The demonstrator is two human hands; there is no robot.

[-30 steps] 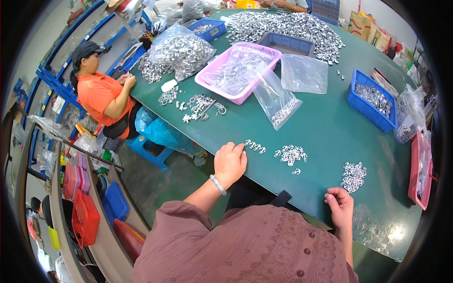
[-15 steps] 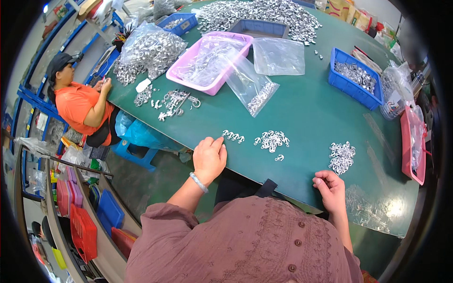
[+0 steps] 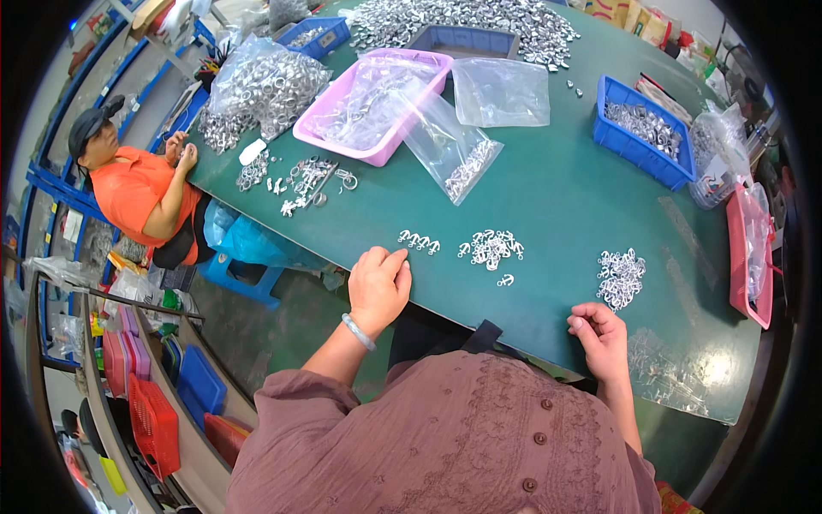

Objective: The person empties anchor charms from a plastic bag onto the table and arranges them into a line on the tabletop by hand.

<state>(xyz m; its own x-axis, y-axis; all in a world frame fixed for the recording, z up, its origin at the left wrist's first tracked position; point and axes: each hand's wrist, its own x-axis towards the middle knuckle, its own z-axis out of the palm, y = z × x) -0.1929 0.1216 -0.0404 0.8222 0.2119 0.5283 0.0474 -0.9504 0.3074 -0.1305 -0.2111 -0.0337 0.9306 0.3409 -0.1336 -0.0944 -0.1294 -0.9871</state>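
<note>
My left hand [image 3: 379, 285] rests at the table's front edge, its fingers curled and its inside hidden. Just beyond its fingertips lies a short row of silver anchor charms [image 3: 419, 242]. Right of that row is a loose pile of anchor charms [image 3: 495, 248], with one single anchor charm [image 3: 506, 280] in front of it. My right hand [image 3: 598, 337] is at the edge farther right, thumb against curled fingers; whatever it may hold does not show. Beyond this hand, a second heap of silver charms [image 3: 620, 278] lies on the green table [image 3: 548, 197].
A pink tray [image 3: 377, 156] with clear bags, a bag of small metal parts [image 3: 469, 168] and an empty-looking clear bag [image 3: 501, 92] lie farther back. A blue bin [image 3: 644, 163] stands at right, near a pink basket [image 3: 747, 283]. A co-worker in orange [image 3: 141, 193] sits at left.
The whole view has shifted slightly, so the table's things sit a little higher. The co-worker's head has lifted and their hands have shifted. My own hands look almost unchanged.
</note>
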